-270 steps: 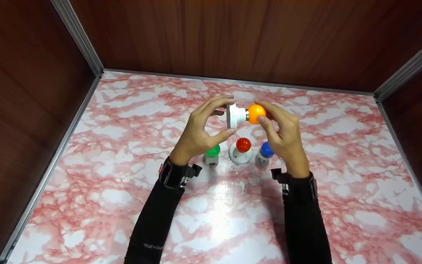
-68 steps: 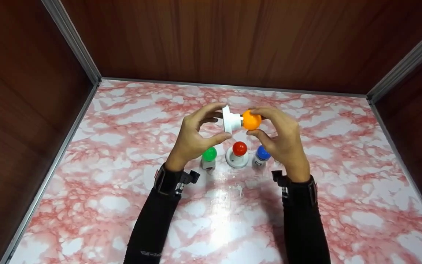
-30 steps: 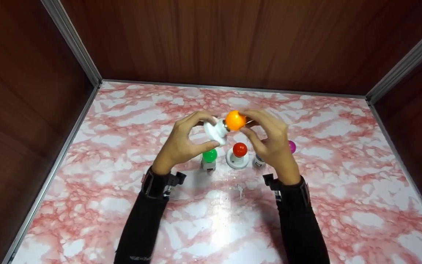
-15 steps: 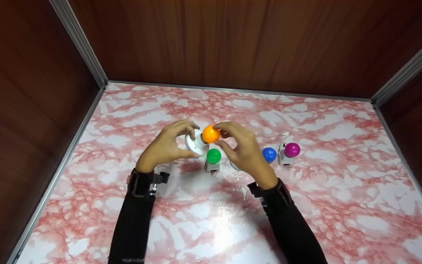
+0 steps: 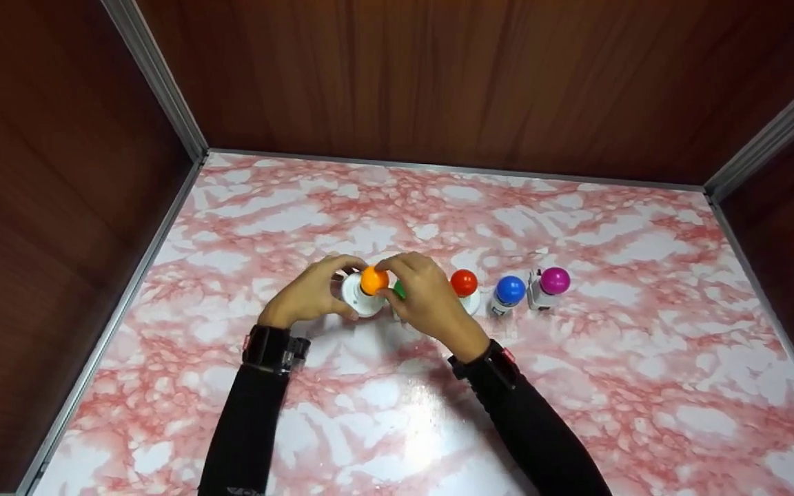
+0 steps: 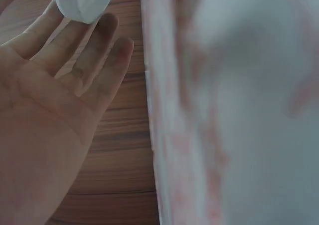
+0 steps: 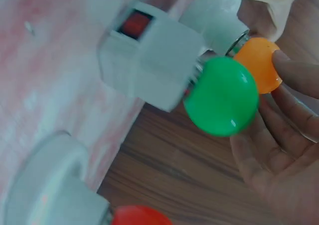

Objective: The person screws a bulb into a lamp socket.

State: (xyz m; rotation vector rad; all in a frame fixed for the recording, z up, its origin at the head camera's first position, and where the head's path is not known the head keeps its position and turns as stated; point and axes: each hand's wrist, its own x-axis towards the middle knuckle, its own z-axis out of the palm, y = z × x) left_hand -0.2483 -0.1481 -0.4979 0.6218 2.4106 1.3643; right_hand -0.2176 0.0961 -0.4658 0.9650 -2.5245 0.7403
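In the head view my left hand (image 5: 307, 296) holds a round white lamp holder (image 5: 362, 305) by its rim, thumb on the near side and fingers on the far side. An orange bulb (image 5: 374, 280) sits upright in the holder. My right hand (image 5: 428, 296) pinches this bulb between thumb and fingers; the right wrist view shows the metal screw base between orange bulb (image 7: 260, 60) and holder (image 7: 217, 20). In the left wrist view only the edge of the white holder (image 6: 84, 3) shows, at the fingertips. Right beside them stands a green bulb (image 7: 222, 96) on a switched white socket (image 7: 154, 55), mostly covered by my right hand in the head view.
To the right, in a row, stand a red bulb (image 5: 464, 282) on a round white holder, a blue bulb (image 5: 511, 290) and a magenta bulb (image 5: 555, 280) on white sockets. Dark wood panels (image 5: 438, 76) enclose the red-and-white marbled table (image 5: 645, 331) at the back and sides.
Both hands have brought the orange bulb and holder left and nearer, turning them from sideways to upright, left of the green bulb. The red, blue and magenta bulbs now show uncovered.
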